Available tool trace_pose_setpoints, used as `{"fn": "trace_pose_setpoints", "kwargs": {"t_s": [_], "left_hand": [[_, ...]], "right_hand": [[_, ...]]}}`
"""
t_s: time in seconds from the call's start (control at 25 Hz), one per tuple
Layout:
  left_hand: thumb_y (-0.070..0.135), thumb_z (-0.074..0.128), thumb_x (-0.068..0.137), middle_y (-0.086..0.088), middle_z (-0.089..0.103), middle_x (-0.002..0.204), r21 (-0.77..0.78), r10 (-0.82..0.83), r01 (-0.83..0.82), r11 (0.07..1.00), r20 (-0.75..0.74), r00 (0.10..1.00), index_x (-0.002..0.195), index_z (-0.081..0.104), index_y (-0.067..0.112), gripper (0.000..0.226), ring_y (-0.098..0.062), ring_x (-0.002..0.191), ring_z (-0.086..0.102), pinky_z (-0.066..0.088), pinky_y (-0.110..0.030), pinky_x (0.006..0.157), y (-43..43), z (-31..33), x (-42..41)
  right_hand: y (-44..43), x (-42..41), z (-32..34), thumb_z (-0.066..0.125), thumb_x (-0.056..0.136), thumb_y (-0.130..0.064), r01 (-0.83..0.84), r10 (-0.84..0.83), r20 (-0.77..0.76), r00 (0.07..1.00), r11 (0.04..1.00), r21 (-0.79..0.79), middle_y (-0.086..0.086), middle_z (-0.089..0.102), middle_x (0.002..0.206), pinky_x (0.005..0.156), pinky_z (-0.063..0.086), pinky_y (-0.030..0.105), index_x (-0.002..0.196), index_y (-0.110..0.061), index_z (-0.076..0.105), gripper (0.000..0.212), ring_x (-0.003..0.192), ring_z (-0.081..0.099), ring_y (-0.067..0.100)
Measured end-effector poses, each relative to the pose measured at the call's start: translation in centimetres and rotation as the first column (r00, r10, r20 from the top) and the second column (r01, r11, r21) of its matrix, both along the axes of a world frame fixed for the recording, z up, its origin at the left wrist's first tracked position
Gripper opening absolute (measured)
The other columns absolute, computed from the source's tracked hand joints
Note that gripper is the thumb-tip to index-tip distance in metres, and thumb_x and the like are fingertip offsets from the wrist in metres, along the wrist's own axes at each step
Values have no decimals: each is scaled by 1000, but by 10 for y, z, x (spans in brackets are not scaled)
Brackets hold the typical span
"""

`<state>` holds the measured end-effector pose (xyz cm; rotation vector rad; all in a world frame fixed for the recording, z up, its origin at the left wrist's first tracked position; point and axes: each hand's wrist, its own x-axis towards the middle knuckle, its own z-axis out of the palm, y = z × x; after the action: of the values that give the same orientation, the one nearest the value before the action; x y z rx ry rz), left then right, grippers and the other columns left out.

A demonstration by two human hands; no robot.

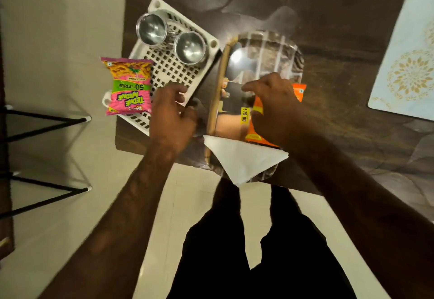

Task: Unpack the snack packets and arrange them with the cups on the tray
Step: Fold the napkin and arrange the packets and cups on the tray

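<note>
View from above onto a dark wood-grain surface (328, 28), with the person's two bare arms reaching forward from the bottom of the frame. In the middle lies a glossy printed tray (270, 47) with a tan rim along its left edge. The right hand (274, 108) is over the tray's right half, its grip closed with curled fingers on an orange snack packet (299, 91) that lies flat on the tray. A yellow price sticker (244, 115) shows just left of that hand. A folded white napkin (244, 160) lies over the tray's near edge, its point hanging past the edge of the surface. Just left of the tray sits a white slotted rack (173, 68), turned at an angle. Two shiny steel cups (152, 28) (190, 47) stand upright side by side on its far end. A pink snack packet (129, 85) lies flat on the rack's left edge, partly overhanging it. The left hand (172, 115) is at the rack's near right corner with its fingers curled; it is not clear whether its grip holds anything. A pale patterned placemat (408, 64) lies at the far right. Black metal legs (47, 120) stand on the light floor (58, 40) at the left.
</note>
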<state>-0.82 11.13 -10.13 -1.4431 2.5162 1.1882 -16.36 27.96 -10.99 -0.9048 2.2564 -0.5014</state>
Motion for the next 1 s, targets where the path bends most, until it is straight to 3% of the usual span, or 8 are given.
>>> {"fn": "trace_pose_setpoints", "kwargs": {"t_s": [0.12, 0.28, 0.48, 0.68, 0.84, 0.92, 1.0], "left_hand": [[7, 62, 82, -17, 55, 120, -200, 114, -103, 974, 45, 992, 117, 60, 6, 35, -30, 100, 62, 54, -46, 87, -56, 12, 29], [26, 61, 79, -19, 53, 126, -380, 146, -57, 923, 211, 967, 123, 56, 6, 48, -36, 117, 53, 45, -46, 99, -110, 15, 46], [49, 69, 84, -12, 55, 135, -208, 106, -11, 978, 451, 886, 135, 51, 13, 65, -34, 129, 49, 38, -47, 104, -131, -4, 41], [48, 73, 84, -10, 62, 128, -115, 76, -35, 993, 372, 925, 130, 53, 13, 61, -31, 120, 58, 47, -46, 101, -140, -23, 47], [42, 85, 75, -4, 68, 123, 58, 119, -139, 989, 271, 955, 130, 49, 16, 71, -25, 110, 66, 54, -42, 94, -142, -28, 51], [40, 91, 68, 0, 69, 118, 165, 161, -196, 967, 202, 966, 133, 50, 17, 80, -17, 101, 69, 57, -33, 87, -143, -23, 52], [34, 94, 65, 4, 70, 108, 268, 225, -248, 931, 114, 968, 132, 55, 17, 79, -7, 90, 70, 58, -23, 78, -141, -16, 52]], "right_hand": [[-43, 19, 3, 66, 84, -5, -88, 92, 73, 993, 995, -48, 8, 55, 133, 102, 46, 41, 136, -22, 64, 55, 127, 50, 29], [-94, 45, -5, 65, 86, -6, -104, 127, 178, 976, 986, -132, 9, 60, 125, 101, 50, 40, 131, -18, 67, 47, 121, 59, 28], [-133, 73, -13, 68, 86, -4, -3, 49, 316, 947, 989, -146, 2, 69, 119, 96, 55, 38, 127, -16, 66, 43, 97, 58, 10], [-167, 86, -20, 68, 89, -15, 87, -71, 461, 885, 996, -14, -9, 67, 123, 93, 59, 39, 137, -25, 55, 50, 103, 69, 14], [-191, 89, -24, 76, 89, -17, 300, -308, 680, 666, 945, 133, -2, 68, 130, 82, 59, 29, 146, -18, 48, 63, 107, 69, 10], [-193, 87, -29, 77, 90, -9, 420, -381, 761, 526, 894, 157, -14, 79, 99, 63, 56, 13, 127, -16, 58, 42, 83, 73, -8], [-191, 83, -30, 78, 89, -6, 509, -399, 812, 427, 847, 149, -22, 77, 70, 53, 52, 8, 102, -23, 61, 27, 64, 72, -12]]}}
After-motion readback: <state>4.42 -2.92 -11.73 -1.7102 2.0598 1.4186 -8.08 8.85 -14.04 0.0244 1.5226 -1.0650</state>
